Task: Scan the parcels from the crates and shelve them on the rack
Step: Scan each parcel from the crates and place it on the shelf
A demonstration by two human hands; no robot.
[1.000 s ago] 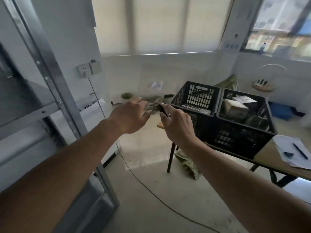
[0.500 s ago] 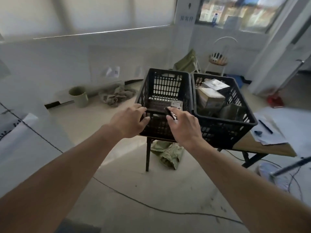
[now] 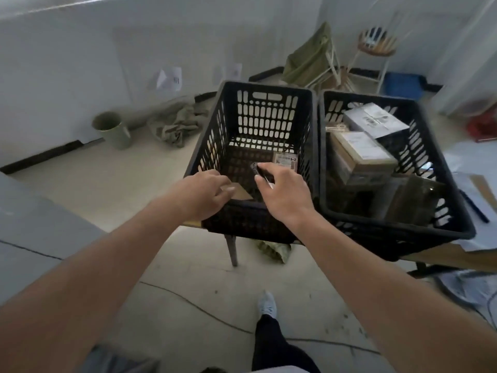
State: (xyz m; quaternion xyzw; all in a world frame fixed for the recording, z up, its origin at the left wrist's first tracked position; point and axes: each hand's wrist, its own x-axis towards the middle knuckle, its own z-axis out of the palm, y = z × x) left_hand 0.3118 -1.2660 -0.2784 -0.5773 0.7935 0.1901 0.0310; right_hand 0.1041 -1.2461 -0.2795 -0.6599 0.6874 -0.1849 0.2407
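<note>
left crate is mostly open inside, just one labelled parcel near the far right corner. right crate is crammed with boxes.

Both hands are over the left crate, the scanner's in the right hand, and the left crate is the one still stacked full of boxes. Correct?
Not quite. The head view shows the right crate stacked with boxes; the left crate is nearly empty. The rest stands.

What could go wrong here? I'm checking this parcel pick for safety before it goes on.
The left crate sits at the table's corner, its near side past the edge; leaning on it could tip it. The right hand already holds a small dark scanner, so lifting the flat parcel rests mostly on the left hand. A cable crosses the floor underfoot.
</note>
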